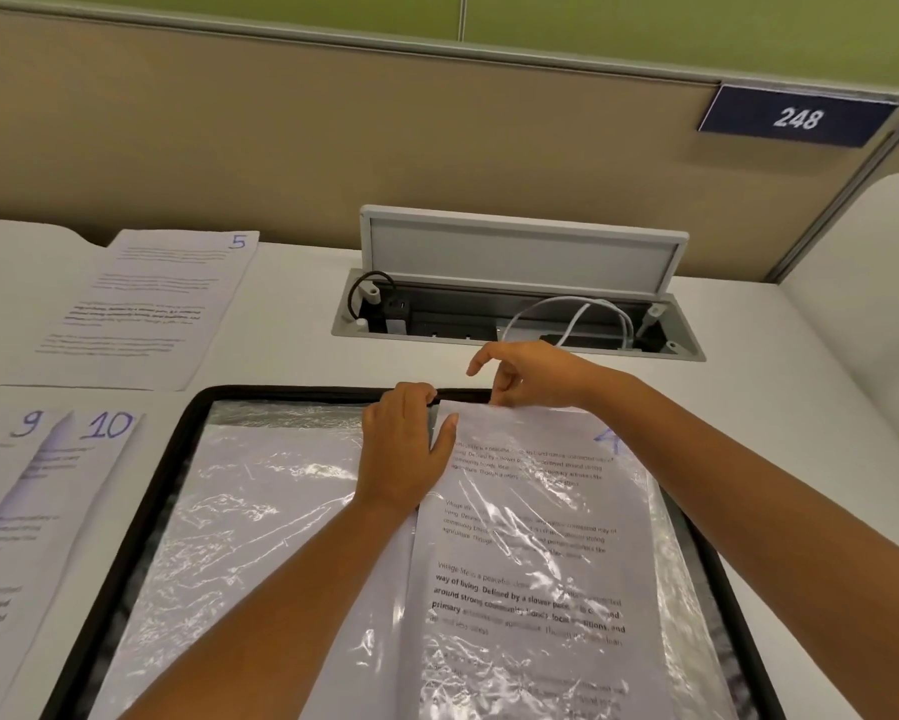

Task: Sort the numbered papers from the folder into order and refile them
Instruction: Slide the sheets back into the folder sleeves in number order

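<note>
Step in hand: a numbered sheet (530,553) lay part-way inside a clear plastic sleeve (260,511) on the right-hand page of the open black-edged folder (140,491); it appeared to be going in, though coming out could not be ruled out.
Right hand: the right hand (525,374) pinched the top edge of the sheet or the sleeve mouth between thumb and fingers, forefinger lifted free.
Left hand: the left hand (405,444) had its fingers curled over the top of the sleeve near the folder's spine, the thumb lying on the sheet's upper left corner; whether it gripped the film or only pressed it could not be told.
Risk, snagging: the crinkled film would likely catch a corner and fold it if the sheet was pushed askew.
Risk, tearing: pulling hard on the thin sleeve mouth could split it.
Risk, order: the blue number on the sheet was blurred under the film, so its place in the run could not be checked.
Waiting papers: sheet 5 (140,309) lay flat on the desk (291,366) to the upper left; sheet 9 (0,485) and sheet 10 (88,459) overlapped just beside the folder's left edge.
In the way: an open cable hatch (520,293) with loose white cable (572,314) sat just behind the hands, limiting room beyond the folder's top.
</note>
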